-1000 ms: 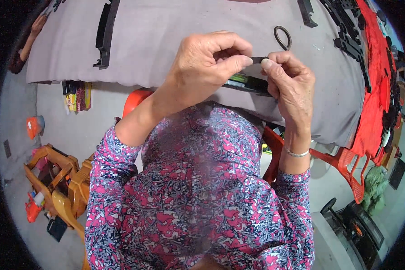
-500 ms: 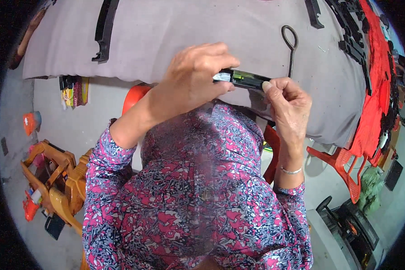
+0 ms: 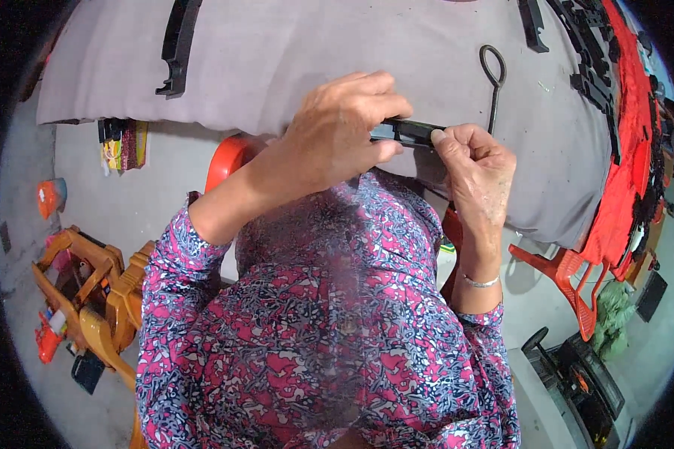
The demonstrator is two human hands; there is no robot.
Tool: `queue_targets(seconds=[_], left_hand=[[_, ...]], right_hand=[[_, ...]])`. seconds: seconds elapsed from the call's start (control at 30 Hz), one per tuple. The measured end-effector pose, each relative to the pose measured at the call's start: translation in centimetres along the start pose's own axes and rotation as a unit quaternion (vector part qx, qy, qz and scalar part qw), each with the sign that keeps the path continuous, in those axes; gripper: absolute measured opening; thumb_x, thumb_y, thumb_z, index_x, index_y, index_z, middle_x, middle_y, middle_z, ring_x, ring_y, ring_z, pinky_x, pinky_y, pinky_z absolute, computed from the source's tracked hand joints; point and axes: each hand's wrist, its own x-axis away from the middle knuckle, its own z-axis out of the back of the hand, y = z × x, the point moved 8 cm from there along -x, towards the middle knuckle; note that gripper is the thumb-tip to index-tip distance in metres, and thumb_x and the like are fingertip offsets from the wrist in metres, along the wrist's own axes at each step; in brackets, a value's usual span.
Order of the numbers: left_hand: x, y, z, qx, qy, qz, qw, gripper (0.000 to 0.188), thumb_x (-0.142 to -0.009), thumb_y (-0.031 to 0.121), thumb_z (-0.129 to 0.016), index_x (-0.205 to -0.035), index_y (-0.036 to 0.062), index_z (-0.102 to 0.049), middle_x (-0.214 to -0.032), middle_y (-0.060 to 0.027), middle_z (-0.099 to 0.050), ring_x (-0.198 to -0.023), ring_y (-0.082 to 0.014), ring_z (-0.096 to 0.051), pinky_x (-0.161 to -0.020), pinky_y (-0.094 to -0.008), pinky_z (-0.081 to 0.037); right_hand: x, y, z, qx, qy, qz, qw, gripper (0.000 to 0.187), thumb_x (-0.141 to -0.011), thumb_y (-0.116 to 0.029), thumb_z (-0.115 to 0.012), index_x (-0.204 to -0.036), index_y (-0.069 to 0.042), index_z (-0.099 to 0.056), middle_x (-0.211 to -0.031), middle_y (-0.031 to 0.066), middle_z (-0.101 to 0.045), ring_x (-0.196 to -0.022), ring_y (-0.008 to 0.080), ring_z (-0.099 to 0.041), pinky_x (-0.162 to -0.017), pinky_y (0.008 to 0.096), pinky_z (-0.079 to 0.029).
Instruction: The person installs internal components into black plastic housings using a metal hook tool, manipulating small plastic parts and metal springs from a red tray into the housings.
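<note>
Both hands hold one small black oblong part (image 3: 408, 132) over the near edge of a table draped in grey cloth (image 3: 292, 60). My left hand (image 3: 344, 131) wraps around its left end, fingers curled over the top. My right hand (image 3: 475, 161) pinches its right end between thumb and fingers. Most of the part is hidden by my fingers. Just beyond my right hand a black metal rod with a loop end (image 3: 493, 78) lies on the cloth.
A long black plastic strip (image 3: 178, 45) lies at the far left of the cloth, and several black parts (image 3: 588, 67) sit at the right by a red sheet (image 3: 625, 150). Orange toy vehicles (image 3: 90, 299) stand on the floor at left, red plastic chairs (image 3: 577, 277) at right.
My hands have shifted slightly up and apart, so more of the black part shows between them. The view tilted a little, and the looped rod now sits closer to my right hand.
</note>
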Motion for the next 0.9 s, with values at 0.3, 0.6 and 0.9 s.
queue_targets(seconds=[0.3, 0.6, 0.9], left_hand=[[-0.1, -0.2, 0.7, 0.043, -0.005, 0.017, 0.999, 0.04, -0.068, 0.011, -0.078, -0.105, 0.0033, -0.065, -0.09, -0.0121, -0.059, -0.081, -0.0311, -0.061, -0.072, -0.0394, -0.049], [0.8, 1.1, 0.4, -0.017, -0.021, -0.08, 0.996, 0.031, -0.073, 0.007, -0.074, -0.103, 0.0091, -0.065, -0.094, -0.0082, -0.06, -0.091, -0.0292, -0.061, -0.077, -0.0402, -0.049], [1.2, -0.7, 0.4, 0.074, -0.042, -0.014, 0.996, 0.029, -0.073, 0.001, -0.074, -0.1, 0.006, -0.063, -0.101, -0.008, -0.062, -0.091, -0.0274, -0.063, -0.078, -0.0358, -0.053]], right_hand=[[-0.7, 0.1, 0.3, 0.062, 0.018, 0.028, 0.998, 0.021, -0.081, -0.006, -0.068, -0.066, 0.0, -0.054, -0.06, -0.0063, -0.044, -0.058, 0.0029, -0.039, -0.049, 0.023, -0.034], [0.3, -1.1, 0.3, 0.155, 0.091, 0.056, 0.982, 0.02, -0.079, -0.01, -0.067, -0.067, 0.002, -0.056, -0.053, -0.0016, -0.045, -0.055, 0.0045, -0.04, -0.049, 0.0256, -0.037], [0.3, -0.3, 0.5, 0.003, 0.054, -0.014, 0.998, 0.022, -0.083, -0.007, -0.067, -0.067, 0.001, -0.055, -0.058, -0.0074, -0.043, -0.056, 0.003, -0.037, -0.048, 0.0233, -0.031]])
